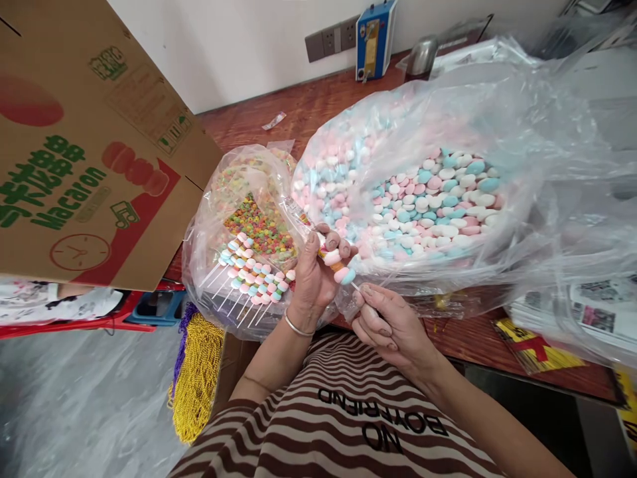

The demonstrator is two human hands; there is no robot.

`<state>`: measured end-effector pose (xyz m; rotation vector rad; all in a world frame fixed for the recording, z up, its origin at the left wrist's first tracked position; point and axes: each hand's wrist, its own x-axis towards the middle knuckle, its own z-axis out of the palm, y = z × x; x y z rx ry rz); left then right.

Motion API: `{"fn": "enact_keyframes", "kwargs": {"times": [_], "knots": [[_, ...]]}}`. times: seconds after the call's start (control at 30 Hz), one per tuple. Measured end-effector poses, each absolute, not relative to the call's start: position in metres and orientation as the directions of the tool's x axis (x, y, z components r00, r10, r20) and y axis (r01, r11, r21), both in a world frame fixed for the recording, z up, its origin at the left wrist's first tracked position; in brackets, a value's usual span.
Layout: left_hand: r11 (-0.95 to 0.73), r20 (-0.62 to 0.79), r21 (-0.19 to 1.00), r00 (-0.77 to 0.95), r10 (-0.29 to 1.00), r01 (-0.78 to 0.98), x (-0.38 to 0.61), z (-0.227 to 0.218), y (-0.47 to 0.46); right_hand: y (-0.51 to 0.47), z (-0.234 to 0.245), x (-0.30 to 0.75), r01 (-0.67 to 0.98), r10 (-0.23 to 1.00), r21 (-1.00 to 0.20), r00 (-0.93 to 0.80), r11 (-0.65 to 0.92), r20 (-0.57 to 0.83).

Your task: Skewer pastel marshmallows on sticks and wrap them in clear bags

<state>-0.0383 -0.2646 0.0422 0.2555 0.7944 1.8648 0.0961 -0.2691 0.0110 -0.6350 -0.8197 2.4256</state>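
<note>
A candy skewer (337, 264) of pink, white and blue pieces on a white stick is held up in front of me. My left hand (318, 272) is wrapped round its upper part, where a clear wrapper (297, 216) sticks out past the fingers. The fingers of my right hand (385, 322) pinch the stick at its lower end. Left of my hands, several finished candy skewers (256, 275) lie side by side on a bag of small red, green and yellow candies (269, 232). To the right spreads a large open bag of pink, white and blue candies (432, 199).
A tall cardboard box (99, 146) stands at the left. On the wooden table (279, 99), a blue device (374, 43) stands against the wall. Printed packaging (592, 309) lies at the right. Yellow bead strings (199, 372) hang low at the left.
</note>
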Motion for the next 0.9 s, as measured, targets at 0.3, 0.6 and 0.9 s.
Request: {"fn": "enact_keyframes", "kwargs": {"times": [0.3,0.6,0.9], "knots": [[-0.247,-0.132,0.679,-0.446,0.885,-0.691,-0.053,0.042,-0.261,-0.262,-0.015,0.098,-0.233,0.801,-0.911,-0.58,-0.34,-0.15],[-0.259,-0.2,0.632,-0.477,0.856,-0.73,-0.066,0.046,-0.25,-0.259,-0.013,0.103,-0.002,0.842,-0.959,-0.478,0.283,0.25],[-0.219,-0.289,0.701,-0.551,0.783,-0.679,-0.037,0.055,-0.249,-0.254,-0.02,0.104,0.171,0.579,-0.614,-0.588,0.771,0.564]]}}
